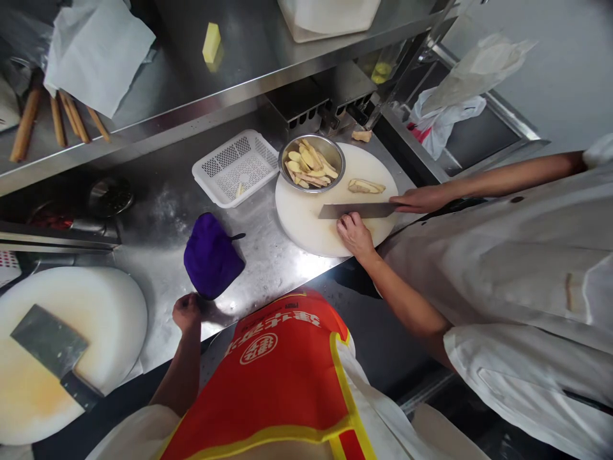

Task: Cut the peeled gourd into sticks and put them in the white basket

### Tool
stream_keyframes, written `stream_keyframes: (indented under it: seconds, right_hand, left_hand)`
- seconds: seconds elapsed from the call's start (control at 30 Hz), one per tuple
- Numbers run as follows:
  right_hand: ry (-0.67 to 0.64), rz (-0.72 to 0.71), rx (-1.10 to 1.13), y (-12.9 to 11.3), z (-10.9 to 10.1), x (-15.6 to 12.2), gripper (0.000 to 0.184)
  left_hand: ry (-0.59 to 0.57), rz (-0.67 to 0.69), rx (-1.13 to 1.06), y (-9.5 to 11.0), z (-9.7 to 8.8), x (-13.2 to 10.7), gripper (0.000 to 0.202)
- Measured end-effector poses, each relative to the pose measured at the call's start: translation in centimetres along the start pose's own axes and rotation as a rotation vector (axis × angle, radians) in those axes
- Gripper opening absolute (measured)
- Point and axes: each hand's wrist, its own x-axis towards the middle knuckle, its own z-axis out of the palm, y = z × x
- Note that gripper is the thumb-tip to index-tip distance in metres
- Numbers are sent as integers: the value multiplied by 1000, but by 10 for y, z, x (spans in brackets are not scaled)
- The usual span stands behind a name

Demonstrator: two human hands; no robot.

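Note:
My left hand (186,312) is closed at the lower edge of a purple cap (211,255) and appears to pinch its dark rim; the fingertips are partly hidden. The cap is over the steel counter (261,249), with a small dark strap sticking out on its right side. My right hand is out of view. Left of my hand, a cleaver (50,342) lies flat on a round white cutting board (119,306).
At right, a co-worker's hands (357,235) work with a knife (354,210) on another round board (306,227). That board carries a steel bowl of sliced ginger (311,165) and a ginger piece (366,186). A white basket (205,176) stands behind the cap, below a steel shelf (191,83).

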Motion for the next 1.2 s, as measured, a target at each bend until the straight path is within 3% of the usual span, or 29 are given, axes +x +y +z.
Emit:
stream_keyframes:
  seconds: [0.9, 1.2]
  right_hand:
    - [-55, 14, 77, -6, -5, 0, 35]
    - [-60, 39, 285, -7, -2, 2, 32]
  left_hand:
    - [-45, -9, -13, 7, -6, -4, 29]
    - [-27, -17, -29, 3, -1, -2, 31]
